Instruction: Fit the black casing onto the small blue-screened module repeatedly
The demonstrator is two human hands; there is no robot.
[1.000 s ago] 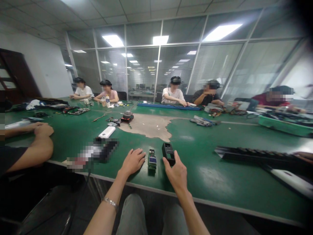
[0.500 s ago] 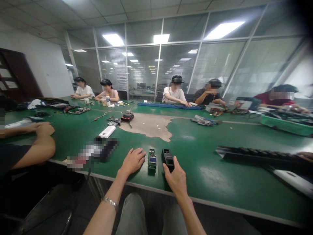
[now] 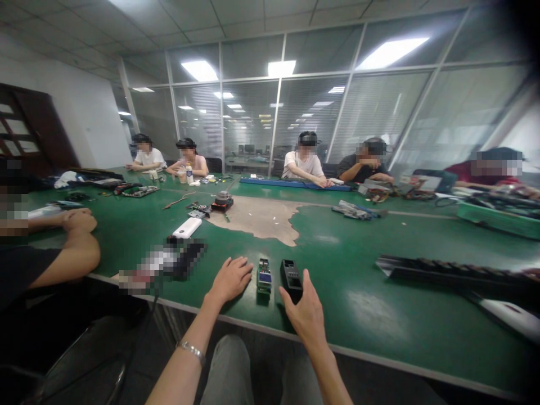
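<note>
My left hand lies flat on the green table, its fingers stretched and holding nothing. Just right of its fingertips is a narrow green circuit board with a small bluish screen, apart from the hand. Further right, a black plastic casing with cut-out openings rests on the table. Around the near end of that casing is my right hand, thumb and fingers spread to either side. A gap shows between its index finger and the casing; whether the thumb touches it I cannot tell.
A white power bank-like block and a blurred-out item lie to the left. Beyond is a torn brown sheet. A long black strip lies at right, near a green basket. A co-worker's arm rests at left; several people sit opposite.
My right hand's fingers have opened away from the black casing, which stays on the table. My left hand and the circuit board have not moved. The view has shifted slightly.
</note>
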